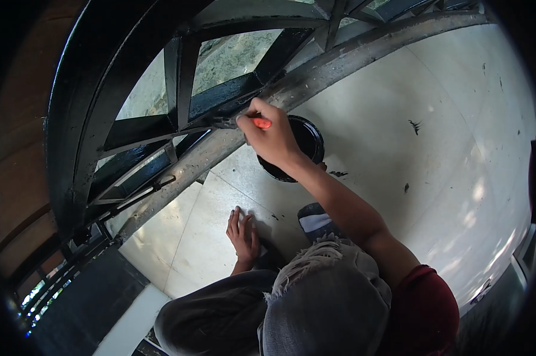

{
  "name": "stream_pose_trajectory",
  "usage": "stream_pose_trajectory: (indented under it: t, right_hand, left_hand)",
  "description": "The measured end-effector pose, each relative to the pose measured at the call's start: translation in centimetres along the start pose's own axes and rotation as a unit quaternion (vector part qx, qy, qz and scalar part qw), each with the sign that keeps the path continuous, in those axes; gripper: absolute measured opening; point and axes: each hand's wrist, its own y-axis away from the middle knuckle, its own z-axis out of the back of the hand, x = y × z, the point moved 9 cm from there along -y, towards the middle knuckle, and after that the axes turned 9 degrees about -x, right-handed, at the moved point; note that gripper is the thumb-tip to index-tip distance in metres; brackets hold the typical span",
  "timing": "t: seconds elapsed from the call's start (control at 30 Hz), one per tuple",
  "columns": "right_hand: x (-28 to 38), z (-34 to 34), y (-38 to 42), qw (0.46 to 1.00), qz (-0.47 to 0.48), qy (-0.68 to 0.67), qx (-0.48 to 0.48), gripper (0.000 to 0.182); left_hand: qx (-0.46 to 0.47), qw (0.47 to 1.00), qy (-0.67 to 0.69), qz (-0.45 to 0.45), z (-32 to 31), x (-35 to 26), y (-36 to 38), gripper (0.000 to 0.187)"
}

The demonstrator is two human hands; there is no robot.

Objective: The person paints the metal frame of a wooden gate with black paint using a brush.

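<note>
My right hand [265, 132] is closed round the red-orange handle [261, 123] of a brush. The brush's dark head [223, 122] touches the lower bar of a black metal frame [185, 77]. Directly beneath my right wrist stands a round black bucket [308, 140] with dark contents, partly hidden by the forearm. My left hand [242, 236] rests on the pale tiled floor [208, 237] with its fingers apart, holding nothing.
A grey, speckled beam [179, 168] runs diagonally under the frame. Dark splatters [415, 127] mark the floor to the right. My knee in grey cloth [211, 311] is at the bottom. A dark panel [96, 308] lies at the lower left.
</note>
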Motion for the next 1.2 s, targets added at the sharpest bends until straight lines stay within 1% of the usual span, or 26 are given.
stream_pose_trajectory:
  t: [0.03,0.07,0.13,0.17,0.2,0.3,0.33,0.4,0.43,0.47,0.57,0.63,0.67,0.73,0.77,0.8,0.87,0.9,0.93,0.97,1.0,1.03,1.07,1.13,1.17,1.2]
  right_hand:
    - [-1.2,0.2,-0.3,0.998,-0.064,-0.009,-0.005,0.018]
    - [-1.5,-0.2,-0.1,0.998,-0.065,-0.01,-0.004,0.018]
    - [1.0,-0.9,0.5,0.996,0.088,-0.002,-0.01,0.017]
    - [1.3,-1.0,0.6,0.995,0.099,0.01,0.007,0.018]
    - [1.4,-0.5,0.3,0.995,0.097,0.013,0.006,0.018]
    - [1.1,0.3,-0.6,0.999,0.034,0.008,-0.011,0.018]
    - [0.5,-0.1,-0.5,0.999,0.034,0.009,-0.012,0.018]
    - [0.5,-1.3,0.2,0.994,0.113,-0.005,0.012,0.018]
    - [1.1,-0.9,-0.1,0.994,0.094,0.041,0.04,0.018]
    - [1.6,-0.7,-0.2,0.994,0.093,0.04,0.04,0.018]
    - [0.9,-0.5,-0.4,0.998,0.05,0.036,0.012,0.019]
    - [2.3,-1.3,0.1,0.986,0.16,0.037,0.039,0.017]
    - [2.7,-0.8,-0.1,0.986,0.16,0.038,0.04,0.017]
    - [-0.5,0.2,-1.0,0.994,-0.087,-0.007,0.059,0.016]
    - [-0.4,-0.2,-0.6,0.997,-0.053,-0.045,0.042,0.015]
    - [-1.0,-0.5,0.1,0.997,-0.054,-0.045,0.042,0.015]
    - [0.4,-0.9,1.0,0.998,0.033,-0.026,0.052,0.016]
    - [-0.5,-0.4,1.2,0.998,-0.007,-0.03,0.058,0.017]
    - [0.0,0.0,1.1,0.998,-0.008,-0.031,0.059,0.017]
    - [-0.8,0.3,1.2,0.985,-0.1,-0.126,0.054,0.017]
    - [-1.8,0.2,1.6,0.956,-0.189,-0.219,0.047,0.017]
    - [-1.6,0.2,1.6,0.966,-0.156,-0.197,0.056,0.018]
    - [-1.8,0.2,1.5,0.967,-0.156,-0.196,0.055,0.018]
    - [-0.8,0.8,0.9,0.996,-0.069,-0.058,0.02,0.019]
    - [-0.4,0.6,1.1,0.996,-0.068,-0.058,0.019,0.019]
    - [-0.2,0.0,1.5,0.986,-0.102,-0.123,0.037,0.019]
  left_hand:
    - [-0.001,1.0,-0.001,0.002,0.0,0.1,0.0,0.039]
    - [-0.001,1.0,-0.003,0.003,0.0,0.1,0.0,0.039]
    - [-0.001,1.0,-0.002,-0.003,-0.1,0.1,0.0,0.04]
    - [0.001,1.0,-0.001,-0.003,-0.1,0.2,0.1,0.04]
    - [-0.001,1.0,-0.001,-0.005,-0.2,0.3,0.1,0.04]
    - [-0.005,1.0,-0.001,-0.005,0.0,0.0,0.1,0.04]
    - [-0.007,1.0,0.003,-0.004,0.0,-0.1,0.0,0.04]
    - [-0.008,1.0,0.001,-0.005,-0.1,0.0,0.1,0.039]
    - [-0.009,1.0,-0.001,-0.005,-0.1,0.0,0.1,0.039]
    - [-0.008,1.0,-0.002,-0.005,-0.1,-0.1,0.1,0.039]
    - [-0.009,1.0,-0.002,-0.006,0.0,-0.2,0.0,0.039]
    - [-0.009,1.0,-0.003,-0.005,0.0,-0.2,0.0,0.038]
    - [-0.009,1.0,-0.002,-0.005,-0.1,-0.2,0.0,0.038]
    - [-0.008,1.0,-0.003,0.0,-0.1,-0.1,0.0,0.039]
    - [-0.009,1.0,-0.003,0.0,-0.1,-0.2,-0.1,0.039]
    - [-0.008,1.0,-0.004,-0.001,0.0,-0.2,0.0,0.039]
    - [-0.007,1.0,-0.003,-0.001,-0.2,-0.1,0.0,0.039]
    - [-0.007,1.0,-0.004,-0.004,-0.2,-0.1,0.0,0.04]
    - [-0.008,1.0,-0.006,-0.005,-0.1,-0.1,0.0,0.041]
    - [-0.008,1.0,-0.007,-0.004,0.0,-0.1,0.0,0.041]
    - [-0.007,1.0,-0.007,-0.003,0.0,-0.1,0.0,0.041]
    - [-0.005,1.0,-0.005,-0.002,-0.1,-0.2,0.0,0.041]
    - [-0.005,1.0,-0.004,-0.002,-0.1,-0.2,-0.1,0.041]
    - [-0.007,1.0,-0.004,-0.008,0.0,-0.3,0.0,0.041]
    - [-0.007,1.0,-0.004,-0.009,0.0,-0.3,0.1,0.041]
    - [-0.01,1.0,-0.005,-0.011,-0.1,-0.3,0.0,0.041]
